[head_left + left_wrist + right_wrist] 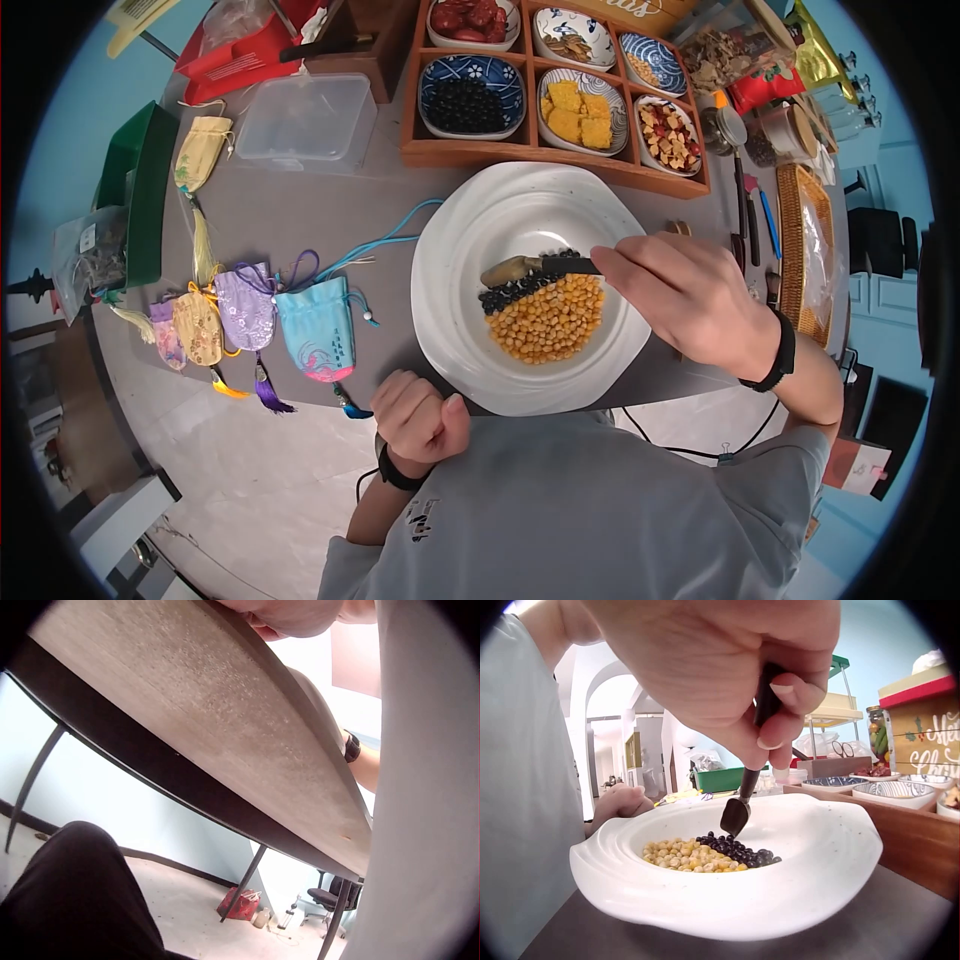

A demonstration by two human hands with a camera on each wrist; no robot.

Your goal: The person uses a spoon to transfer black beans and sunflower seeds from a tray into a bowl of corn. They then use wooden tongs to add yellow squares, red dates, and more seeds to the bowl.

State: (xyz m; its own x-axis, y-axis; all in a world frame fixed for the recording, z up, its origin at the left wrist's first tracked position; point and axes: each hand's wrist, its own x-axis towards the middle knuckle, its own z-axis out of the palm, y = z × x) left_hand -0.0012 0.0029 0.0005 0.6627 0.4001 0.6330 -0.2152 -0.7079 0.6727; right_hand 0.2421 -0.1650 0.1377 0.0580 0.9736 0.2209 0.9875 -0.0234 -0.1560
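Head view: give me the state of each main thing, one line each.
White bowl: upright, partly filled
Yellow beans: loose in the bowl
Black beans: loose, beside the yellow ones
Scoop: tilted down over the bowl
Right hand: gripping the scoop
Left hand: fingers curled, nothing visibly held
Blue pouch: lying flat, cords slack

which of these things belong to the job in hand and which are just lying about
In use:
small scoop, in the right hand
white bowl
yellow beans and black beans inside it
perhaps the blue patterned dish holding similar black beans

Probably just lying about:
drawstring pouches
clear plastic box
green bin
wicker basket
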